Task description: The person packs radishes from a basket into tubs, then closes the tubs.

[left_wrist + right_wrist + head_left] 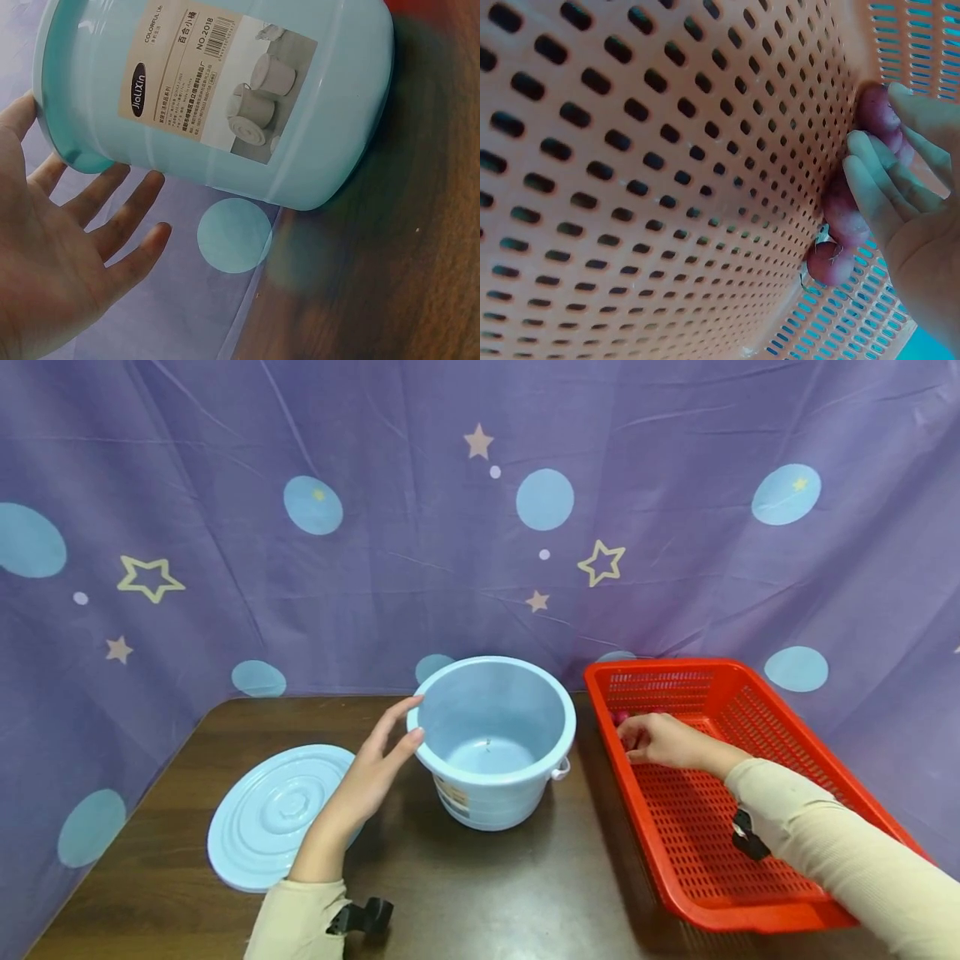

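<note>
A light blue bucket [487, 797] stands upright and uncovered in the middle of the table, its label facing my left wrist view. My left hand [367, 781] is at its left side, with spread, mostly straight fingers and the fingertips right at the rim. Inside the red basket [757, 917], my right hand [667, 743] reaches down by the left wall. Its thumb and fingers pinch around a small round radish [876, 106]. Below those fingers, against the perforated basket surface, are another radish [844, 214] and a lower radish [830, 262] with a thin root.
Left of the bucket, a round light blue lid [262, 810] lies flat on the brown wooden table [495, 893], partly behind the left forearm. A white handle joint [561, 768] sticks out on the bucket's right side. Behind the table hangs a purple curtain [420, 560].
</note>
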Demonstrator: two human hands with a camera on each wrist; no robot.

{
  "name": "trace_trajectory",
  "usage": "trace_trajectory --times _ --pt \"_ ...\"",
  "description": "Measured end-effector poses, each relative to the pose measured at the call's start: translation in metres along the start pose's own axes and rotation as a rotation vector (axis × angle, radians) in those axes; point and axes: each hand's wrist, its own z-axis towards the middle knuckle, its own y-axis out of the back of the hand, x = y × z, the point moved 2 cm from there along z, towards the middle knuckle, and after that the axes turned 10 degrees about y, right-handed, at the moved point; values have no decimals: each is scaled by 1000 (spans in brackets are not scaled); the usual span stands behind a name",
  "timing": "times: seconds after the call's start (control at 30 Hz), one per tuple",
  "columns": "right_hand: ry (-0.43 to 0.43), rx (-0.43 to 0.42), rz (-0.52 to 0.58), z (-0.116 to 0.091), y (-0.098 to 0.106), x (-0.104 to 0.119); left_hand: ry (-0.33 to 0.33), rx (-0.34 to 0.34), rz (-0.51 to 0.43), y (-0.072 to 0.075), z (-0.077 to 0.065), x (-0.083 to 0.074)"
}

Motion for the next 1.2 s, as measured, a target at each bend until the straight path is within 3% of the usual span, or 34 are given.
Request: trace_trajectory --times 0.47,1.2 --pt "-61 -10 -46 6 -2 0 -12 3 7 1 4 -2" --pt "-105 -77 67 -6 39 40 -9 -5 -5 0 2 0"
